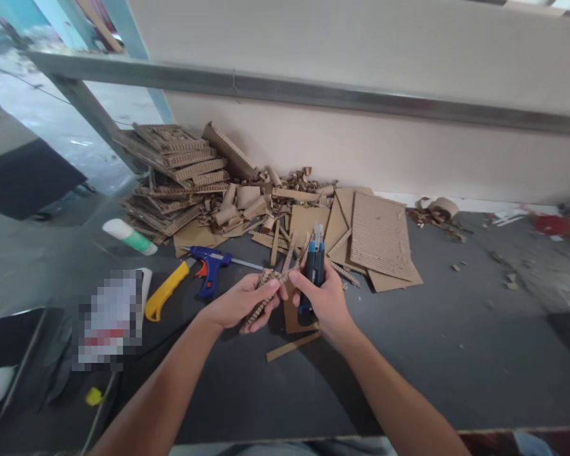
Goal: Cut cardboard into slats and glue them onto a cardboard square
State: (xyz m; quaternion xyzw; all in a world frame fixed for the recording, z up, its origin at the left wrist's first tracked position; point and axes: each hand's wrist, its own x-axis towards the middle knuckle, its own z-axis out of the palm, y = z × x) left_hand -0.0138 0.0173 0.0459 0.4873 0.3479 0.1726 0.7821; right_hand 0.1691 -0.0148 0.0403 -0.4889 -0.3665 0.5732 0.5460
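My left hand [247, 301] is closed round a small bundle of corrugated cardboard strips [256, 310], held over the table's middle. In my right hand [330, 297] is a black and blue utility knife [315, 269], its metal tip pointing away from me. My right thumb and fingers come close to the upper end of the cardboard strips; whether they pinch it too is hard to see. Beneath my hands lies a flat cardboard piece [294, 316], partly hidden, with a thin cardboard strip [292, 347] nearer to me.
Left of my hands lie a blue glue gun [211, 266], a yellow-handled cutter [167, 291] and a white-green tube [129, 236]. Stacked cardboard frames [175, 164] stand at the back left, beside cardboard scraps [247, 206]. Flat corrugated sheets [380, 235] lie right of centre. A metal rail [285, 92] runs behind.
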